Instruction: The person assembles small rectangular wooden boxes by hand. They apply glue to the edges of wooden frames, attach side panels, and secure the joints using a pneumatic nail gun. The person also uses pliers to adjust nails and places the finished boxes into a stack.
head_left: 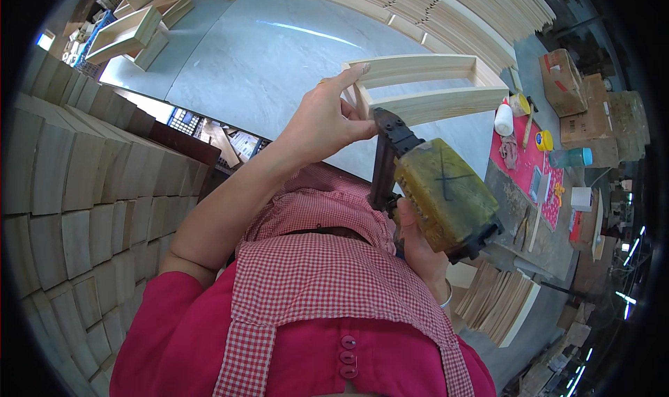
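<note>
A rectangular frame of pale wood [446,101] lies on the grey table, with its near left corner toward me. My left hand [327,115] grips that corner, the thumb and fingers closed on the wood. In my right hand [418,244] is a pneumatic nail gun [446,191] with a yellowish, taped body marked by a dark cross. Its dark nose meets the frame's near left corner or sits just in front of it; I cannot tell which. The tool's body hides part of my right hand, but the fingers wrap around the handle.
Finished-looking wooden frames [125,35] are piled at the table's far left. Stacked wood strips [432,10] line the far edge. Wood blocks [63,167] rise at my left. On the right, a side bench holds a white bottle [504,120], a teal-lidded jar [571,157] and cardboard boxes [563,82].
</note>
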A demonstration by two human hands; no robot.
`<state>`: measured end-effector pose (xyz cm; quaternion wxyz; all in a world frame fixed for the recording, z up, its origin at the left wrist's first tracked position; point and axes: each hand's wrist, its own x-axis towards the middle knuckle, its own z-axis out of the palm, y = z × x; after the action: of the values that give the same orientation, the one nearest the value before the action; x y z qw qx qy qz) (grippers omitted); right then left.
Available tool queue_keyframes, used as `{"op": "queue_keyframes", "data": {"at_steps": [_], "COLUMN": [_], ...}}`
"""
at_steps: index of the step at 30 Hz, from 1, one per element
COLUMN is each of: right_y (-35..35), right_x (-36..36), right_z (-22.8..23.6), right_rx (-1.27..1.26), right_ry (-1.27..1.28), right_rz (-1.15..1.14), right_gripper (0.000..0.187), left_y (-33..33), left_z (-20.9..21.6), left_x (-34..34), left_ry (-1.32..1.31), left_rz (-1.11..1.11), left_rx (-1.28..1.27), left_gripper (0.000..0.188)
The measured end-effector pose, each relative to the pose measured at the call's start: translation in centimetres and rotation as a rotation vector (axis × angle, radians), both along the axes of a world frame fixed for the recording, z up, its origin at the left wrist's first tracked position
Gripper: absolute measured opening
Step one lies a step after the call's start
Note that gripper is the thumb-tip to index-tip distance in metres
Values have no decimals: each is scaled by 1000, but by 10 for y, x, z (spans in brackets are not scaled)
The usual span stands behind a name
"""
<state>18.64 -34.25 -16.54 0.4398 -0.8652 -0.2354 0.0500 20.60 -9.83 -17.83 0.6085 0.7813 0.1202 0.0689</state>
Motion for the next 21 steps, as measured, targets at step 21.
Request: {"op": "queue_keyframes", "data": {"at_steps": [21], "right_y": [-11], "right_x": [1], "right_z": [-19], "right_rx": [-14], "right_ry": [-84], "right_rz": [118], "right_gripper": [29], "left_y": [11], "left_z": [3], "left_x": [-5], "left_ry": [-40], "left_rz": [86], "left_rx": [-212], "left_gripper": [87]}}
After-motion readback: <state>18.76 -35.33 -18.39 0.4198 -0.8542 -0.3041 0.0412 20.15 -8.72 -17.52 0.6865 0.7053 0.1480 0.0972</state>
